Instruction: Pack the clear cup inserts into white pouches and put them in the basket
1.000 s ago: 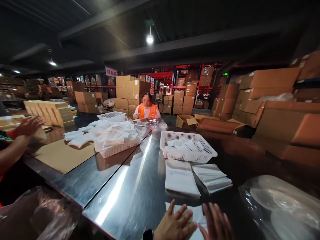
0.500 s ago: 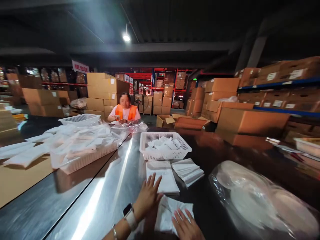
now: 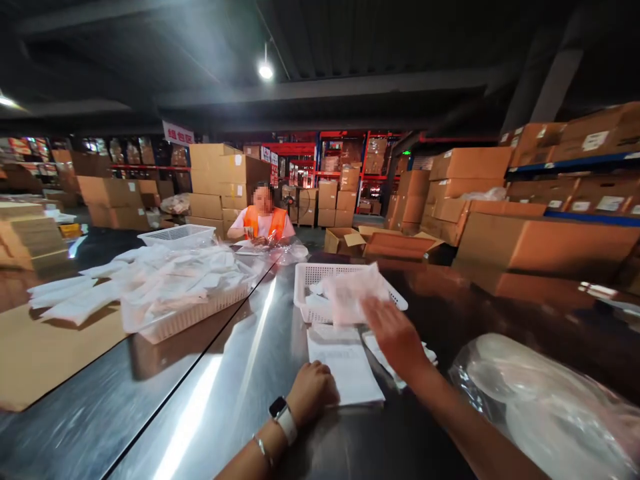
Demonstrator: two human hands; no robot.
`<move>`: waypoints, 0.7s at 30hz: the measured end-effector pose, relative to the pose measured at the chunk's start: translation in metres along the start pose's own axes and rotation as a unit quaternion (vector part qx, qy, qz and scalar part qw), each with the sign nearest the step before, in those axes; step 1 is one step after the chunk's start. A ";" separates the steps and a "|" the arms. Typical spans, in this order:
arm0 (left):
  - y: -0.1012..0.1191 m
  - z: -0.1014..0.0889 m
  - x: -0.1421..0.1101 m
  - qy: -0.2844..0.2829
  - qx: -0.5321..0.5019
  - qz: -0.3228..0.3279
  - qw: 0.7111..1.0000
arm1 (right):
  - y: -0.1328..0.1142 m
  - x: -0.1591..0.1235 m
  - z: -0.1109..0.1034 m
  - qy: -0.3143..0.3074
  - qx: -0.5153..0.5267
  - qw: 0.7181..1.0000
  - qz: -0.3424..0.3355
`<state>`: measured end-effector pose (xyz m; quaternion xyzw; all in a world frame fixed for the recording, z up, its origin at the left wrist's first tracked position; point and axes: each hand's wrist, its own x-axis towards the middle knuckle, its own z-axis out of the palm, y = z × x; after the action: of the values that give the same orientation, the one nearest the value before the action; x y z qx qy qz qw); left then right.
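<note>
My right hand (image 3: pixel 395 333), smeared by motion, reaches out to the white perforated basket (image 3: pixel 303 303). Its fingers are at the edge of a thin white packet (image 3: pixel 350 293), which is tilted and blurred above the basket; the thumb is hidden. More white packets lie inside. My left hand (image 3: pixel 313 387), with a watch on the wrist, rests with curled fingers at the left edge of a stack of white paper sheets (image 3: pixel 345 367). Its fingertips are turned down, and I cannot see what they hold. Folded white pieces (image 3: pixel 376 350) lie partly behind my right hand.
A large white basket (image 3: pixel 185 317) heaped with white packets stands at the left, beside a cardboard sheet (image 3: pixel 60 353). A clear plastic bag (image 3: pixel 540 400) of pale round things lies at the right. Across the table sits a person in an orange vest (image 3: pixel 265 222). Cartons (image 3: pixel 550 247) stand behind.
My right hand has moved forward from the near packet to the basket, and that packet no longer lies on the table. The left hand's spread fingers have curled. The view has shifted slightly.
</note>
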<state>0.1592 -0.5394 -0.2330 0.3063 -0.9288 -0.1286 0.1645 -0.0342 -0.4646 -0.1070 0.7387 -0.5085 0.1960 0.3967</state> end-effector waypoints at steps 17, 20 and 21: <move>-0.010 0.006 0.000 -0.003 0.060 0.030 0.998 | 0.098 -0.004 0.134 -0.298 -0.067 0.931 0.199; -0.012 0.006 -0.001 0.000 0.060 0.036 0.998 | 0.116 -0.018 0.135 -0.304 -0.070 0.923 0.226; -0.012 0.006 -0.001 0.000 0.057 0.036 0.998 | 0.122 -0.024 0.134 -0.306 -0.072 0.920 0.236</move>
<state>0.1644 -0.5473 -0.2432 0.2818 -0.9449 -0.0695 0.1515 -0.1697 -0.5763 -0.1580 0.5909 -0.7772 0.0111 0.2160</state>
